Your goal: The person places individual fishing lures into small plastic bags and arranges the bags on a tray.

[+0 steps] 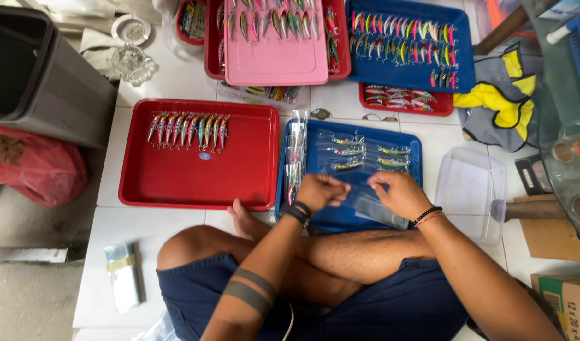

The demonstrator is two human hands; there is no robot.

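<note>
I sit cross-legged on a white tiled floor facing a blue tray (408,140) that holds several bagged fishing lures (349,151). My left hand (321,191) is closed over the tray's near edge, its fingers pinched around something small that I cannot make out. My right hand (400,192) rests beside it, fingers on a clear plastic sleeve (378,211) lying on the tray. A stack of clear packets (295,155) lies along the tray's left edge.
A red tray (201,173) with a row of lures sits to the left. Further trays, pink (274,63), blue (410,72) and red (403,108), lie beyond. A clear plastic box (470,189) is at right, a grey bin (37,76) at far left, a packet bundle (124,275) near my knee.
</note>
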